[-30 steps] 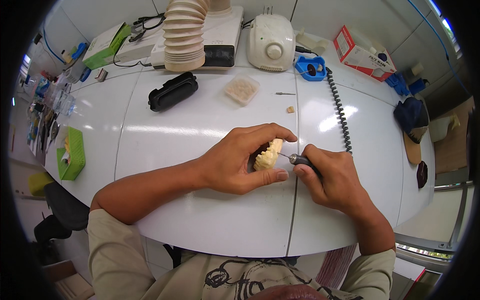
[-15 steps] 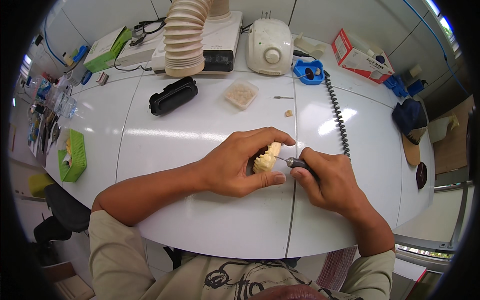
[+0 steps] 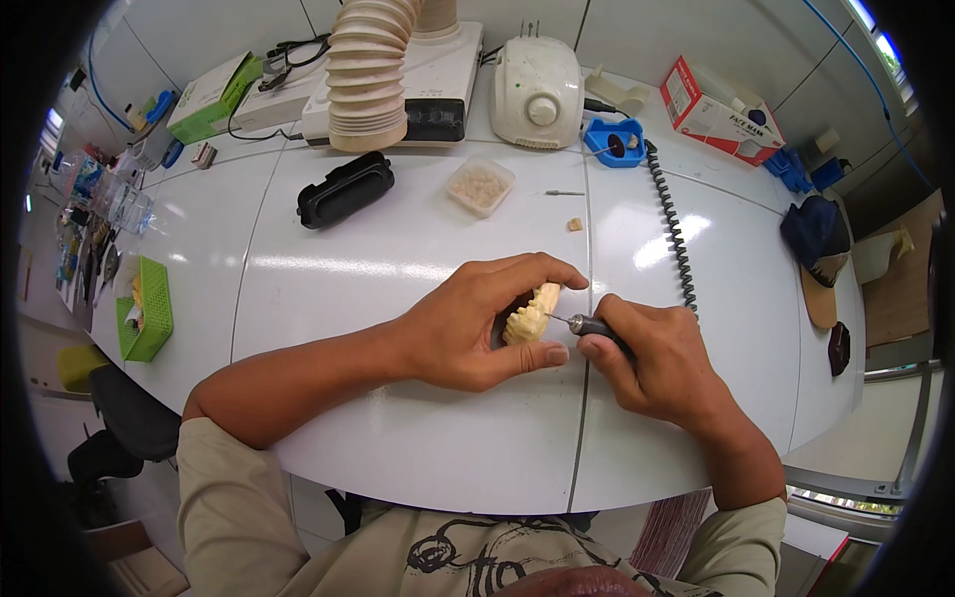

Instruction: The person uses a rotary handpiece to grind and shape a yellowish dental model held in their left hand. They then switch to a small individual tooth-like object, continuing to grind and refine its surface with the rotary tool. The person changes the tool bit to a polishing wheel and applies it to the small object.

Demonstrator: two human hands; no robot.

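Observation:
My left hand (image 3: 477,323) is wrapped round a pale yellow dental cast (image 3: 530,316) with a row of teeth, its thumb along the near side and its fingers over the far side. In my right hand (image 3: 649,360) is a dark rotary handpiece (image 3: 600,329), gripped like a pen. Its thin metal bur points left and meets or nearly meets the cast's right side; actual contact is too small to make out. Both hands are above the white table (image 3: 428,438). Beyond them lie a small tan piece (image 3: 575,225) and a loose bur (image 3: 565,193).
Past my hands stand a clear tub of pale bits (image 3: 479,187), a black case (image 3: 345,191) and a white control unit (image 3: 538,95). A ribbed suction hose (image 3: 368,75) hangs above. The coiled cord (image 3: 672,234) runs along the right; a green basket (image 3: 147,310) sits left.
Hardly anything differs. The bur's tip has shifted very slightly against the cast, while both hands keep their places and grips.

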